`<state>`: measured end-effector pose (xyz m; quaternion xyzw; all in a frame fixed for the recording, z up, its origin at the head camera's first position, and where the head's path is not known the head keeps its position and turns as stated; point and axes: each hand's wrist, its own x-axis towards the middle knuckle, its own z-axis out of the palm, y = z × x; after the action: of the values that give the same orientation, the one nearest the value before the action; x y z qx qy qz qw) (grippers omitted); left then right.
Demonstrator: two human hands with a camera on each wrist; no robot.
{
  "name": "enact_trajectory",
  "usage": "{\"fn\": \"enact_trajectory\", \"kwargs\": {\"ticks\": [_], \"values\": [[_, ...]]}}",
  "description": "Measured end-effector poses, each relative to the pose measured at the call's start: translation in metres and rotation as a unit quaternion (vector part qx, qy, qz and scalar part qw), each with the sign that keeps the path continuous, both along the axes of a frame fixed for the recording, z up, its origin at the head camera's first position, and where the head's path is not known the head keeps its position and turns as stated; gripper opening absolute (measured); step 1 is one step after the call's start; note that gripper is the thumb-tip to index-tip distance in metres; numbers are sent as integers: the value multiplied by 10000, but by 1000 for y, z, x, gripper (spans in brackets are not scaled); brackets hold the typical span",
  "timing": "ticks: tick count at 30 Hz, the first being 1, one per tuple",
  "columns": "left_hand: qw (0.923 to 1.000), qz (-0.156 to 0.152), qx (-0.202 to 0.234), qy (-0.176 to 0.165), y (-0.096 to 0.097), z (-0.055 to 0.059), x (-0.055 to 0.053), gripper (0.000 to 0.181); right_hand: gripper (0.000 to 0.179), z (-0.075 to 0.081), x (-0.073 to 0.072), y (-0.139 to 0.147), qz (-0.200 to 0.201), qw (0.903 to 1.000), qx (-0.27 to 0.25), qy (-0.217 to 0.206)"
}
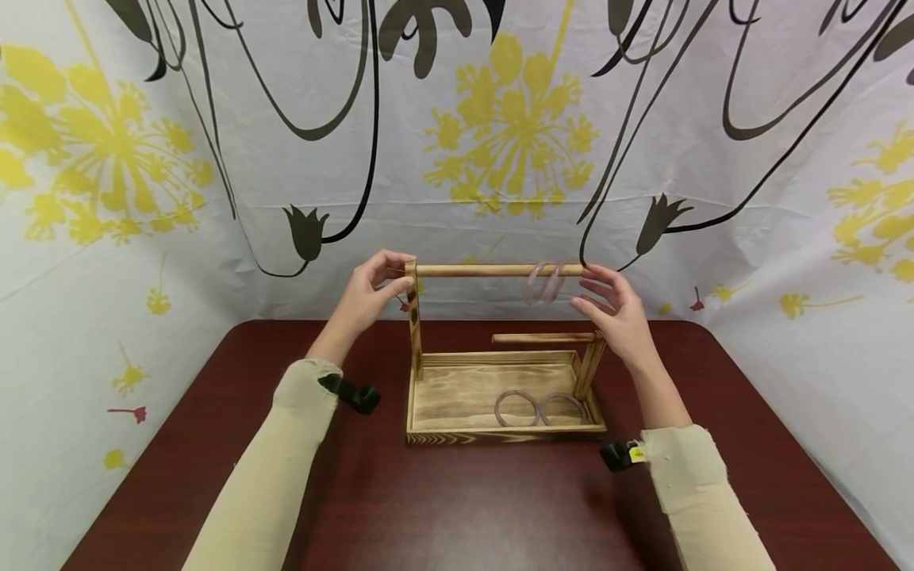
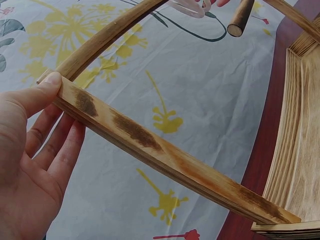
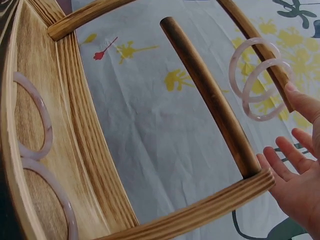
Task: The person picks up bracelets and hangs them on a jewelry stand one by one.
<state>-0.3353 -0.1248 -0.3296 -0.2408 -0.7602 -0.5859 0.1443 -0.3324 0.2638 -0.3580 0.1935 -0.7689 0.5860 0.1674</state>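
A wooden bangle stand has a tray base [image 1: 457,388], a tall left post [image 1: 415,325] and a long upper rod [image 1: 471,270]. My left hand [image 1: 367,293] pinches the top of that post, thumb on its outer face and fingers behind, as the left wrist view shows. Two pale translucent bangles [image 3: 260,118] hang on the upper rod near its free right end. Beside them, my right hand [image 1: 623,317] touches the rod's tip with one fingertip, its other fingers loosely spread. Below, a shorter lower rod [image 1: 543,339] on a right post [image 1: 589,369] carries nothing.
Two more pale purple bangles [image 1: 497,408] lie side by side in the tray's front right part. The stand rests on a dark red table [image 1: 485,507]. A white cloth [image 1: 443,159] with yellow and grey plant prints hangs behind and at both sides.
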Motion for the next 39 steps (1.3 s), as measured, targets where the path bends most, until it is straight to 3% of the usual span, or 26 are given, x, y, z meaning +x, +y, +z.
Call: {"fn": "enact_trajectory", "kwargs": {"ticks": [10,19,39], "values": [[10000,-15,45,17,0,0,0,27,54,-10,2,12,100,9995,-240,164],[10000,3,-4,43,-1,-1,-1,29,52,-21,5,20,-11,9998,97,165],[10000,-22,40,69,-1,-1,-2,29,46,-41,13,32,153,9997,183,107]]}}
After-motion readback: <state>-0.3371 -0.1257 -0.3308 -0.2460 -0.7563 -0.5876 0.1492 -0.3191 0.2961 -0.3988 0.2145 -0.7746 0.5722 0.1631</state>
